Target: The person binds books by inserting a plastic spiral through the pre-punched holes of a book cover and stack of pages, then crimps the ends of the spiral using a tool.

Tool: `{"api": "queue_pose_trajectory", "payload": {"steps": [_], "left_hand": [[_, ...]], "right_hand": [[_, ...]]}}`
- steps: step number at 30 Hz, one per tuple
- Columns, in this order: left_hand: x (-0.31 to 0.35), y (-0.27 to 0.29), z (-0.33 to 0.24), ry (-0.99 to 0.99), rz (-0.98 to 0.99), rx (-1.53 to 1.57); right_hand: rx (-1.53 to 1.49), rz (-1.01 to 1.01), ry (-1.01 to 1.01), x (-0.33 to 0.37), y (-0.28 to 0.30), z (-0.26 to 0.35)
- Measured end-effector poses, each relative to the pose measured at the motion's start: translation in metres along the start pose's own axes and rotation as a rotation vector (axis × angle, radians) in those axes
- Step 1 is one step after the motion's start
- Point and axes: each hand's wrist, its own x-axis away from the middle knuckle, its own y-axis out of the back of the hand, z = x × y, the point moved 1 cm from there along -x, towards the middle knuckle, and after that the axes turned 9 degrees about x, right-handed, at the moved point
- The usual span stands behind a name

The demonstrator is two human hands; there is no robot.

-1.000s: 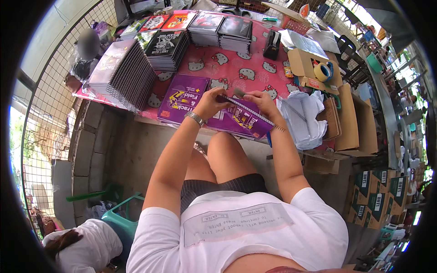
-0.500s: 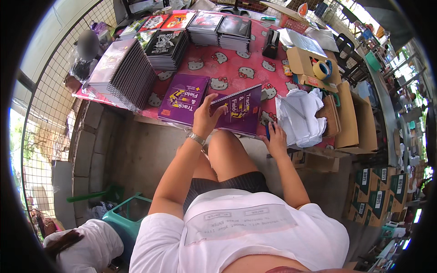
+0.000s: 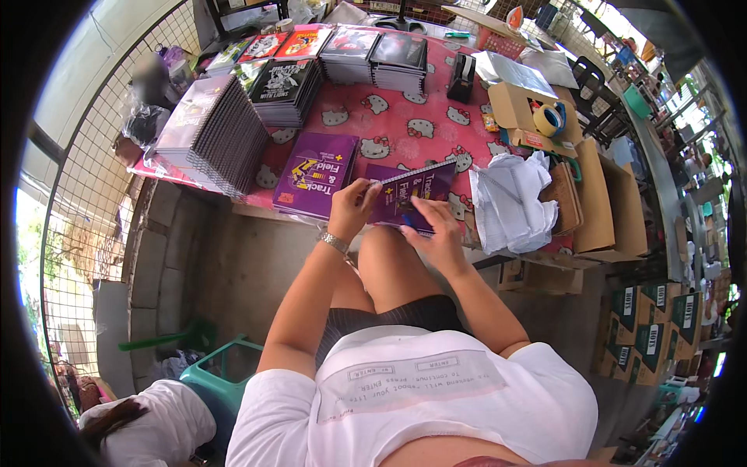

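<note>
A purple spiral notebook [image 3: 433, 185] lies at the table's near edge in front of me, its white coil running along the far side. My left hand [image 3: 352, 208], with a metal watch on the wrist, is closed at the coil's left end, thumb and fingers pinched together. Over the notebook's lower part, my right hand [image 3: 440, 233] is curled around a small blue tool [image 3: 408, 221]; only a bit of it shows, and its kind is unclear. A stack of matching purple notebooks [image 3: 317, 173] sits just left of my left hand.
Tall spiral notebook stacks [image 3: 208, 140] stand at the left, with more notebook piles [image 3: 399, 58] along the back. A black tape dispenser [image 3: 462, 78] is farther off. Crumpled white paper [image 3: 510, 202] and an open cardboard box [image 3: 615, 206] lie right. A teal stool [image 3: 226, 359] stands lower left.
My right hand has moved left from beside the notebook to over it, bringing the blue tool along. My left hand has shifted slightly, its fingers now drawn together at the coil's end.
</note>
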Motion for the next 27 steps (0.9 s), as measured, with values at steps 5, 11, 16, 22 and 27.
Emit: {"api": "queue_pose_trajectory", "payload": {"steps": [5,11,16,22,27], "left_hand": [[0.001,-0.006,-0.017,-0.051,-0.021,0.093],[0.004,0.004,0.005,0.107,0.021,0.172],[0.009,0.002,0.007,0.024,-0.021,0.158],[0.005,-0.003,0.003,-0.259,-0.01,0.038],[-0.008,0.074,-0.007,0.101,-0.517,0.593]], "right_hand": [[0.026,0.071,0.076,-0.016,-0.018,0.019],[0.163,0.122,0.112,-0.027,-0.018,0.03],[0.211,0.2,0.141,-0.028,-0.013,0.026],[-0.993,0.484,-0.716,-0.009,-0.022,-0.002],[0.03,0.166,-0.354,0.019,0.011,-0.078]]}}
